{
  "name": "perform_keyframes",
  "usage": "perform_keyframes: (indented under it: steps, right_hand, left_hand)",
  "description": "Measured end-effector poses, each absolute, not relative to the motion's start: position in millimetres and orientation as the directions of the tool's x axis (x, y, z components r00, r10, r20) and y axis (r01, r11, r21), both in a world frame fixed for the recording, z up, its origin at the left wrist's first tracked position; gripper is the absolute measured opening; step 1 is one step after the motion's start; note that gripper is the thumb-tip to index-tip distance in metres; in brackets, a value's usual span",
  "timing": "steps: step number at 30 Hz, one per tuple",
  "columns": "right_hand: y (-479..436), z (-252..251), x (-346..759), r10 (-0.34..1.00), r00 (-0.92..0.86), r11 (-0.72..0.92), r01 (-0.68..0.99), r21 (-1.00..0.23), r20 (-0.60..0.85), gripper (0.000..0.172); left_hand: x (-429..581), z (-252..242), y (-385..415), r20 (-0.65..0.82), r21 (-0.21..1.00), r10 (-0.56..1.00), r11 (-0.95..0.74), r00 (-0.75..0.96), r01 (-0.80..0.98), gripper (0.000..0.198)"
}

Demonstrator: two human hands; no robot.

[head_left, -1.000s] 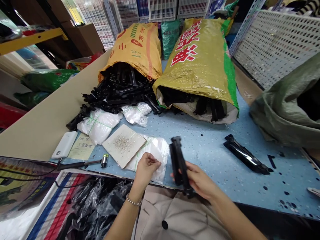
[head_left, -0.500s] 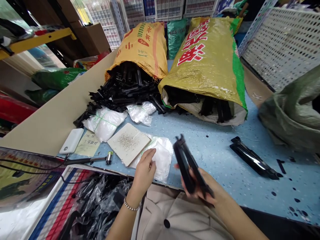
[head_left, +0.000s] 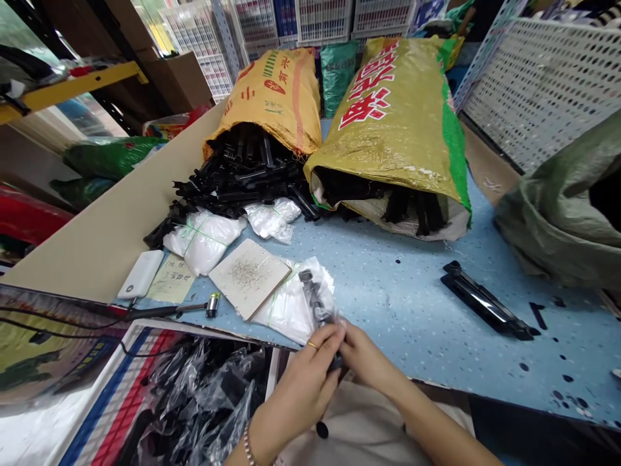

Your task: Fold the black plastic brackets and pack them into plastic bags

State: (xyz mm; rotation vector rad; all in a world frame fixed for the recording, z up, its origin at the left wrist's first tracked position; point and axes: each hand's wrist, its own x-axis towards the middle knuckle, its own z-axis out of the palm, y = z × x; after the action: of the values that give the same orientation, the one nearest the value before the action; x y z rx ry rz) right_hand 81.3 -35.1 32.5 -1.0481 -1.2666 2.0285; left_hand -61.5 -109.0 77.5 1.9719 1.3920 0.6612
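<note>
My left hand (head_left: 303, 372) and my right hand (head_left: 366, 356) meet at the table's front edge, fingers closed around the lower end of a long black plastic part. Clear film from a plastic bag (head_left: 326, 299) covers the part's upper end (head_left: 310, 288), which points away from me. Fingers hide its lower portion. Just beyond my left hand lies a stack of clear plastic bags (head_left: 284, 317), partly under a square white tile (head_left: 248, 278). Another glossy black part (head_left: 485, 301) rests on the table to the right.
An orange woven sack (head_left: 276, 90) spills black parts (head_left: 242, 175) beside a gold-green sack (head_left: 388, 129). Tied bag bundles (head_left: 206, 239), a power bank (head_left: 140, 274) and a screwdriver-like tool (head_left: 169, 310) lie left. Below is a crate (head_left: 104, 395) of bagged parts.
My left hand has come off the bag stack and joined my right hand. The black part has moved left and now sits in a clear bag.
</note>
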Motion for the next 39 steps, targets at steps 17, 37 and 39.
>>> perform_keyframes:
  steps: [17, 37, 39]
  right_hand:
    - [64.0, 19.3, 270.5, 0.988, -0.099, 0.112, 0.987, -0.112, 0.12, 0.044]
    - [11.6, 18.0, 266.5, 0.97, -0.018, -0.126, 0.815, -0.566, -0.241, 0.038]
    - [9.8, 27.3, 250.2, 0.935, -0.041, -0.269, 0.562, -0.782, -0.351, 0.037]
  left_hand:
    - [-161.6, 56.2, -110.6, -0.236, 0.489, 0.964, 0.229, -0.124, 0.842, 0.02]
    - [-109.5, 18.4, -22.7, -0.067, 0.797, 0.946, 0.242, -0.317, 0.554, 0.013]
    - [-119.0, 18.1, -19.7, -0.112, 0.833, 0.94, 0.266, -0.322, 0.486, 0.018]
